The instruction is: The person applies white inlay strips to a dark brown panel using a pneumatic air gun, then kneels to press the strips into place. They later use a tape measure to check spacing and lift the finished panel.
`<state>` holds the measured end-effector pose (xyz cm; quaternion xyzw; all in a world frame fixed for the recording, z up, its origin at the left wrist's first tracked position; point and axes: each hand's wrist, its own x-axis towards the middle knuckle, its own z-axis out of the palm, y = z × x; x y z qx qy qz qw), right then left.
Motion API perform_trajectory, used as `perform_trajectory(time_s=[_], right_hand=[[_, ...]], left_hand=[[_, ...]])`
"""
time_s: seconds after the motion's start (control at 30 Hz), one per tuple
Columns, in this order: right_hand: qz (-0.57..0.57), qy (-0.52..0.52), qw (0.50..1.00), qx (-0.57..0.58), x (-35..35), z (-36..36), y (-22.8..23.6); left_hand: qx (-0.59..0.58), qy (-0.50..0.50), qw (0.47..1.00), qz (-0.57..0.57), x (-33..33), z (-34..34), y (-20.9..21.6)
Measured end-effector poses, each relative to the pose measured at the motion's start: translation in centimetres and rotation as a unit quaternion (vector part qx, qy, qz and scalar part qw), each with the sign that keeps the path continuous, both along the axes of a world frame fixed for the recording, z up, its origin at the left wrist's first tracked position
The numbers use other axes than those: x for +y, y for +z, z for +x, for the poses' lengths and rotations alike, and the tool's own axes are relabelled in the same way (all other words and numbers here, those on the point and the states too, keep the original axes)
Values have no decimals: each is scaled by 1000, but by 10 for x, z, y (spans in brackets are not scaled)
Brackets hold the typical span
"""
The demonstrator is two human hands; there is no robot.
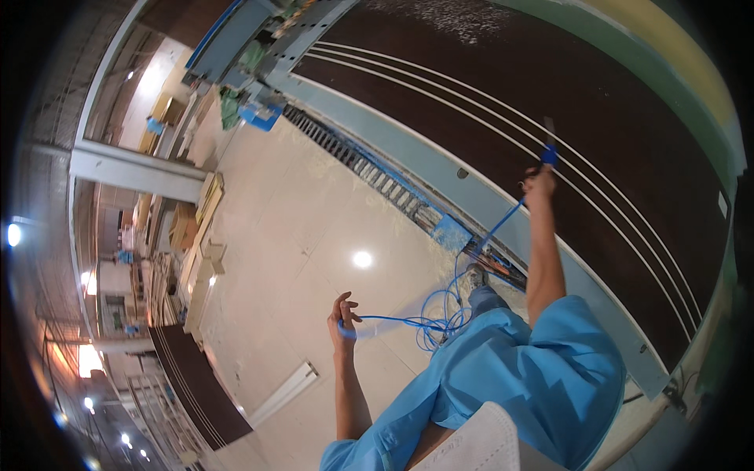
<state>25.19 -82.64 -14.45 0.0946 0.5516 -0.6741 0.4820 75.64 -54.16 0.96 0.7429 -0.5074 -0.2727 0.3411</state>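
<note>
My right hand [538,186] grips a blue air blow gun [549,154] over a dark brown panel [620,149] inlaid with pale parallel lines. From the gun a thin blue air hose [496,229] drops over the machine's edge into loose coils on the floor by my shoe. Out to the left, my left hand [343,323] is closed around another stretch of that hose, raised above the tiles. White dust lies on the panel's far end.
A cable chain [357,161] runs along the side of the grey machine bed [377,118]. On the floor lie a white strip [287,390] and, farther left, another dark striped panel [192,385]. Stacked boards [206,208] and a pale post [137,174] stand left.
</note>
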Motion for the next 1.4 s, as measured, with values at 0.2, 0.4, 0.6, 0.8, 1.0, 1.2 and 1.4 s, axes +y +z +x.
perform_trajectory(time_s=[0.2,0.4,0.6,0.8,1.0,1.2,1.4], right_hand=[[5,-168,986,10,-22,-105,5],[-20,278,956,87,-76,-95,11],[-17,143,987,72,-120,-139,25],[100,-207,972,52,4,-229,13],[149,-258,946,130,37,-342,14],[120,-75,974,177,-141,-436,41],[99,81,974,189,-336,-402,70]], left_hand=[[-84,-150,985,9,-181,-31,-16],[-188,-376,906,-53,-382,-125,-45],[-271,-506,808,-134,-499,-220,-94],[-291,-490,809,-142,-568,-261,-143],[-308,-511,791,-135,-580,-262,-151],[-241,-491,825,-144,-579,-264,-148],[-197,-473,850,-123,-579,-265,-142]])
